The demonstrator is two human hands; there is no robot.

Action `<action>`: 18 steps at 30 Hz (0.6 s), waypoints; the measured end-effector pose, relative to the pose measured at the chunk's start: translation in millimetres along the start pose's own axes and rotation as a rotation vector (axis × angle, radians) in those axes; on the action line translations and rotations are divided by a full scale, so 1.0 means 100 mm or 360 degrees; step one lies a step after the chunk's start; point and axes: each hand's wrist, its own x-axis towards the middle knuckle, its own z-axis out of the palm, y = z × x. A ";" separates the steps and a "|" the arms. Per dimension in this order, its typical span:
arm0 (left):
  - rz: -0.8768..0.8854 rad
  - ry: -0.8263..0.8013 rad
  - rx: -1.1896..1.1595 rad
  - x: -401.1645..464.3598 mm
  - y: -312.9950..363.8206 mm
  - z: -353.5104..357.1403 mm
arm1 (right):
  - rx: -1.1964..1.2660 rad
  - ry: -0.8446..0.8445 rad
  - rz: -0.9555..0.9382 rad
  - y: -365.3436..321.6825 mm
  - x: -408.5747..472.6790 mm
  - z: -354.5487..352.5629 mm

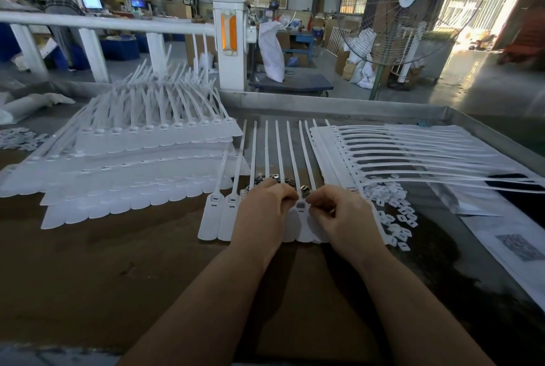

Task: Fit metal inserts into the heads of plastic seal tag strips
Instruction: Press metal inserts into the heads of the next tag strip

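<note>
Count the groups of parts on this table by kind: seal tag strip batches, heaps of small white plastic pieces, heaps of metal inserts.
Seal tag strip batches: 3, namely left stack, centre row, right spread
Small white plastic piece heaps: 2, namely right heap, far-left heap
Metal insert heap: 1
Total: 6

stacked strips [132,165] left, loose caps [395,218] right.

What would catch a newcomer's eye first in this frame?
Probably the two hands at the centre: the left hand and right hand meet over a row of white plastic tags on the brown table. Next, the big stack of white tags at left, and the large fan standing beyond the table at upper right.
</note>
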 end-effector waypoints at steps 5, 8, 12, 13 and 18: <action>0.0036 0.0019 0.0049 0.00 0.01 0.01 | -0.0032 0.0005 -0.0016 0.00 -0.01 0.01; 0.0022 -0.0031 0.0070 0.01 0.01 0.02 | -0.0046 0.0019 -0.0027 0.00 0.00 0.03; 0.0005 -0.0021 -0.0063 -0.01 0.04 -0.01 | 0.0066 0.0027 -0.0025 -0.01 0.00 0.02; 0.0003 -0.0025 -0.0103 -0.01 0.04 -0.02 | 0.0095 0.0025 -0.0030 -0.01 0.01 0.02; -0.0012 -0.0060 -0.0201 -0.02 0.03 -0.03 | 0.0143 0.0056 -0.0013 -0.01 0.01 0.02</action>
